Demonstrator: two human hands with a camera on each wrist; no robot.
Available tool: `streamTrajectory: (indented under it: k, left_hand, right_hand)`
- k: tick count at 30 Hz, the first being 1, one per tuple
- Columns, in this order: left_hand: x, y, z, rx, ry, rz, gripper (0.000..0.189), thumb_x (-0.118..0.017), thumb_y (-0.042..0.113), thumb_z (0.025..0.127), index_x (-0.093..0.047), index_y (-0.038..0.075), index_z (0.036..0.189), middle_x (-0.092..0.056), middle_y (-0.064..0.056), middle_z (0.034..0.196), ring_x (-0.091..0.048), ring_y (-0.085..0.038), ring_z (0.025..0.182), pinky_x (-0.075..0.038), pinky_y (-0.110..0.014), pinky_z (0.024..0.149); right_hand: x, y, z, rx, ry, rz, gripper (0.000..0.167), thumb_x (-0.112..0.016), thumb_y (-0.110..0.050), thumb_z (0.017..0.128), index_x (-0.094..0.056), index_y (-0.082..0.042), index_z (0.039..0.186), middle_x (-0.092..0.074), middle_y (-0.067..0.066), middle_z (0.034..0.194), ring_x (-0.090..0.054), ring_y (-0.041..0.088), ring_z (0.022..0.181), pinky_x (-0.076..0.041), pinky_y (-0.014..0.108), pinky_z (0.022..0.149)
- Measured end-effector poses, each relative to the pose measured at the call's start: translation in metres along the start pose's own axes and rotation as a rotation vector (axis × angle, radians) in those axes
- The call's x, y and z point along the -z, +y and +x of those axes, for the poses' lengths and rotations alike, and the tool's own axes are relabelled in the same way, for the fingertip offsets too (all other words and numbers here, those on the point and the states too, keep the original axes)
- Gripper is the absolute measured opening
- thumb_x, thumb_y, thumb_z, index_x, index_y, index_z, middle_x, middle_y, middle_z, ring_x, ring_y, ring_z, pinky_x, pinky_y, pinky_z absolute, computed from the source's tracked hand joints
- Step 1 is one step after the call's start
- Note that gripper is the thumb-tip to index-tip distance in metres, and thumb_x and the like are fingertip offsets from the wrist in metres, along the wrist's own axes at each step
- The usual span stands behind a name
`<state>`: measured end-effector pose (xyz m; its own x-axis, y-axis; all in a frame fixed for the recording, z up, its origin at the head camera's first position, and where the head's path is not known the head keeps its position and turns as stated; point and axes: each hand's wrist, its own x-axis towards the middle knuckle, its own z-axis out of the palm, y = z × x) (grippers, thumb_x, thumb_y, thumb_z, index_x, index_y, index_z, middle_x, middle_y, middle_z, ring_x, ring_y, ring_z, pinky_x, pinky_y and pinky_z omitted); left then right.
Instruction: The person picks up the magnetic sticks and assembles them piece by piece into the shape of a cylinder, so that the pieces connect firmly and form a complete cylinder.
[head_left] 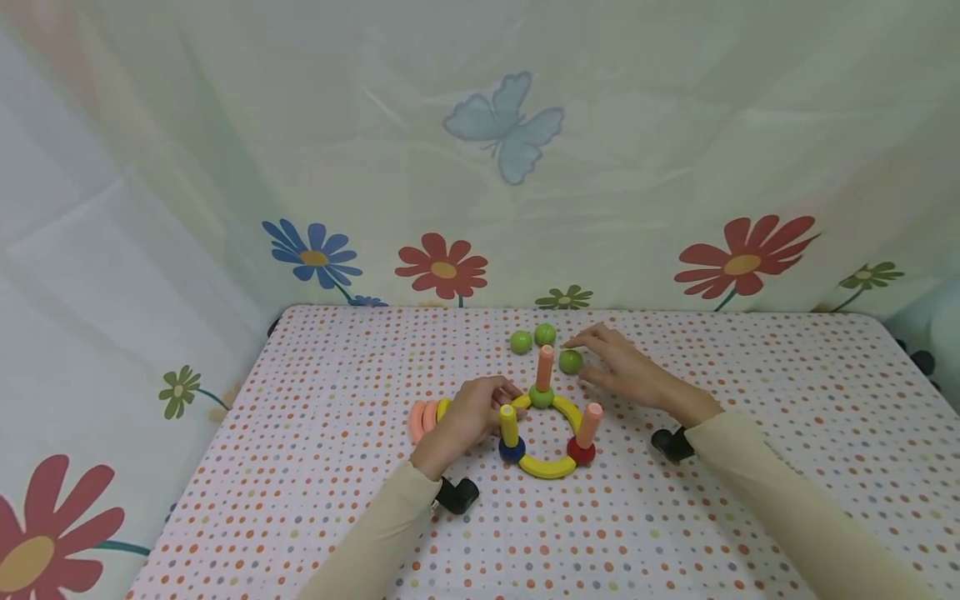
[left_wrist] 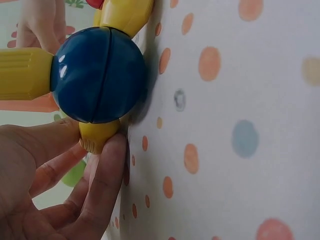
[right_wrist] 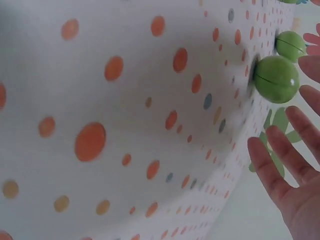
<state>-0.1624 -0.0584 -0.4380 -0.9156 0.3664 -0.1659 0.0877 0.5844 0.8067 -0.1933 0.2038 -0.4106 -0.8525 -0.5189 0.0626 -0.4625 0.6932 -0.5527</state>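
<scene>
A ring of yellow curved rods [head_left: 547,467] is joined by a blue ball [head_left: 512,451], a red ball [head_left: 581,452] and a green ball [head_left: 541,397]. From the blue ball rises a yellow straight rod [head_left: 509,425]; orange-pink straight rods [head_left: 545,369] stand in the other two. At the ring's left side, my left hand [head_left: 467,417] pinches a yellow curved rod [left_wrist: 97,136] that meets the blue ball, between thumb and finger. My right hand [head_left: 624,367], fingers spread and holding nothing, is beside the nearest loose green ball [head_left: 571,362], beyond the ring.
Two more loose green balls [head_left: 521,342] [head_left: 545,334] lie farther back on the dotted tablecloth [head_left: 337,500]. Left of my left hand are orange-pink curved rods [head_left: 417,421] and a yellow one [head_left: 443,408], partly covered. A flowered curtain [head_left: 600,192] hangs behind the table.
</scene>
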Motion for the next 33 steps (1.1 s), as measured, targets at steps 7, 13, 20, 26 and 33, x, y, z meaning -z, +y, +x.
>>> streamTrajectory:
  k: [7,13,20,26,33]
  left_hand:
    - [-0.002,-0.002,0.0,0.022,-0.009,-0.036,0.026,-0.08,0.012,0.094,-0.073,0.003,0.117,-0.064,-0.001,0.092,-0.057,-0.013,0.076,-0.05,-0.023,0.061]
    - [-0.001,-0.001,-0.001,0.016,-0.01,-0.044,0.027,-0.08,0.011,0.094,-0.072,0.001,0.118,-0.066,-0.003,0.093,-0.058,-0.013,0.077,-0.052,-0.023,0.062]
    - [-0.001,0.0,0.0,0.003,-0.01,-0.02,0.028,-0.081,0.013,0.094,-0.072,0.002,0.118,-0.065,-0.002,0.095,-0.057,-0.013,0.08,-0.051,-0.023,0.064]
    - [0.0,0.0,-0.001,0.004,-0.009,-0.032,0.027,-0.081,0.014,0.094,-0.072,0.003,0.118,-0.067,-0.004,0.098,-0.059,-0.014,0.082,-0.053,-0.024,0.065]
    - [0.001,0.001,-0.001,0.02,-0.006,-0.018,0.028,-0.081,0.014,0.093,-0.073,0.003,0.117,-0.066,-0.004,0.095,-0.058,-0.014,0.08,-0.05,-0.023,0.064]
  right_hand:
    - [-0.01,0.003,-0.003,0.012,-0.043,0.046,0.031,-0.07,-0.003,0.099,-0.065,0.006,0.128,-0.06,0.018,0.12,-0.063,0.032,0.104,-0.056,0.049,0.087]
    - [-0.017,0.004,-0.003,0.027,0.015,0.06,0.029,-0.075,-0.001,0.094,-0.07,0.003,0.123,-0.062,0.014,0.115,-0.064,0.029,0.1,-0.056,0.048,0.085]
    - [-0.017,0.005,-0.005,0.031,0.06,0.128,0.03,-0.08,0.002,0.089,-0.071,0.003,0.117,-0.063,0.012,0.109,-0.065,0.032,0.101,-0.059,0.048,0.087]
    - [0.009,0.0,-0.001,-0.031,0.099,0.145,0.033,-0.083,0.001,0.087,-0.072,0.004,0.118,-0.064,0.016,0.113,-0.065,0.037,0.106,-0.06,0.046,0.088]
    - [0.062,-0.035,0.008,0.049,0.146,0.144,0.035,-0.083,-0.001,0.088,-0.071,0.0,0.121,-0.064,0.015,0.118,-0.065,0.033,0.106,-0.059,0.048,0.09]
